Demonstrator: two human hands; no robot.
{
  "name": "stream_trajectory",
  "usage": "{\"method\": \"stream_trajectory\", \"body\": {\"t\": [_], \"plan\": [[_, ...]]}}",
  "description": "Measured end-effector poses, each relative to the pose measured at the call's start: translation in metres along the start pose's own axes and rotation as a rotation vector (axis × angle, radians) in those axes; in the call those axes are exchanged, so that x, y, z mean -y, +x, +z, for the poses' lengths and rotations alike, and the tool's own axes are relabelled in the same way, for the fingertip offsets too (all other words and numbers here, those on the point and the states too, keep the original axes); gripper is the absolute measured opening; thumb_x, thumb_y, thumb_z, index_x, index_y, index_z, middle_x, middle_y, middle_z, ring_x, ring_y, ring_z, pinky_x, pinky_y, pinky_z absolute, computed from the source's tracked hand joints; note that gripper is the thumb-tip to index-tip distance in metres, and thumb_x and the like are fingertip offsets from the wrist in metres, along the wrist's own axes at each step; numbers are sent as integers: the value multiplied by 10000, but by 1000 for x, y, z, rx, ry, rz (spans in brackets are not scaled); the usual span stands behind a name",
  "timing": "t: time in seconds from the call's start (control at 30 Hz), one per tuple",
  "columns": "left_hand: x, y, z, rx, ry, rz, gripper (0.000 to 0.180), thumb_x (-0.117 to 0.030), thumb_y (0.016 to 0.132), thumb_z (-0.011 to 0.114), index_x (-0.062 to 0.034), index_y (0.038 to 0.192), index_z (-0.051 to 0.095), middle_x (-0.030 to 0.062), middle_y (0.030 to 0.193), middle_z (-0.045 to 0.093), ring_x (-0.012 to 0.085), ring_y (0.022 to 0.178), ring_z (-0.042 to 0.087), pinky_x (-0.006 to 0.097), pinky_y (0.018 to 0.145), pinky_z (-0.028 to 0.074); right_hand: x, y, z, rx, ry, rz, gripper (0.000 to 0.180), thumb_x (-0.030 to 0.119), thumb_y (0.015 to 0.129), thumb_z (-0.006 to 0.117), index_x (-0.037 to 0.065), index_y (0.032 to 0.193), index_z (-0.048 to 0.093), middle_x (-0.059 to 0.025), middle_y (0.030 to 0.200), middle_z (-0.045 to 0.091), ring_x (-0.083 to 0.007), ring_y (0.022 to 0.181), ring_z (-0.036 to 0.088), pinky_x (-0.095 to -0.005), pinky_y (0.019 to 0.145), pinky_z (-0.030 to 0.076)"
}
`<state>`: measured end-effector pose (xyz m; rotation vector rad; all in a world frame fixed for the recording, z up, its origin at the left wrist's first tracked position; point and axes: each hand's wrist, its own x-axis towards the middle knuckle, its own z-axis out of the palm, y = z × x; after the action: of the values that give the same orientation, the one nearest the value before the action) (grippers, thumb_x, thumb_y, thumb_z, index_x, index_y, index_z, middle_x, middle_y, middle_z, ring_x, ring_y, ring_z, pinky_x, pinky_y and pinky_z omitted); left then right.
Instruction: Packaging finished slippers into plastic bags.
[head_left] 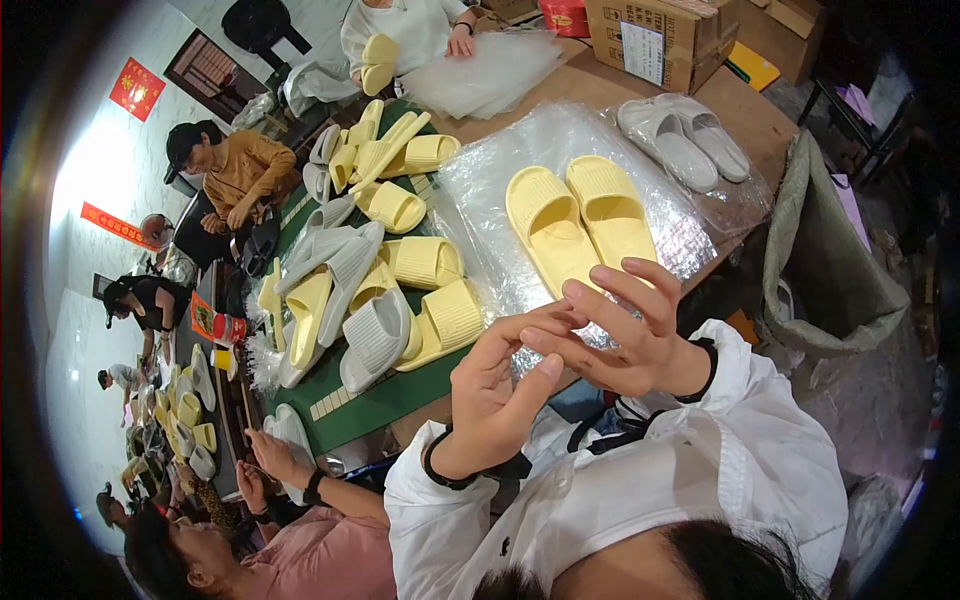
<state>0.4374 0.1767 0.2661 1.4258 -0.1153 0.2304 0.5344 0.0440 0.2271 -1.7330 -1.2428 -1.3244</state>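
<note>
My left hand and my right hand meet in front of me, over the near edge of the table. Their fingertips touch or overlap, the right fingers spread and the left thumb held apart from its fingers. I make out nothing held in either. Just beyond them, a pair of yellow slippers lies side by side on a stack of clear plastic bags; my fingers cover part of the near ends. At the right, a pair of grey slippers rests on clear plastic.
Yellow and grey slippers are heaped on a green mat to the left. A cardboard box stands at the back, and a large open sack at the right. Co-workers sit leftward and across; one holds yellow slippers.
</note>
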Motion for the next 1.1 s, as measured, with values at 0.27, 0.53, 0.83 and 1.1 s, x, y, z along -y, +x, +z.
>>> {"method": "stream_trajectory", "body": {"t": [0.27,0.53,0.83,1.1], "plan": [[2,1,-2,45,86,77,292,43,804,596,33,1083,513,159,1170,572,184,1087,531,322,968,376,-3,-4,-1,-15,34,-22,294,223,774,656,269,1062,691,-5,1157,577,-194,1060,533,-401,930,414],[-1,-1,-2,86,68,51,318,-13,821,593,57,1112,486,134,1147,551,180,1032,542,311,926,410,0,1,-1,-99,66,-19,222,257,767,666,257,983,717,22,1141,580,-173,1033,535,-382,921,416],[2,0,-6,161,116,96,221,-7,832,530,37,1044,576,178,1150,596,319,1200,483,411,1021,319,-5,-3,-6,-118,120,-154,259,203,659,798,204,902,709,27,914,467,-183,812,400,-311,670,360],[1,5,-7,207,207,195,231,-22,808,558,-8,1034,606,173,1167,593,343,1209,471,424,1019,318,-12,-2,-8,-110,225,-218,256,195,587,733,175,841,713,8,823,473,-170,710,425,-290,592,371]]}}
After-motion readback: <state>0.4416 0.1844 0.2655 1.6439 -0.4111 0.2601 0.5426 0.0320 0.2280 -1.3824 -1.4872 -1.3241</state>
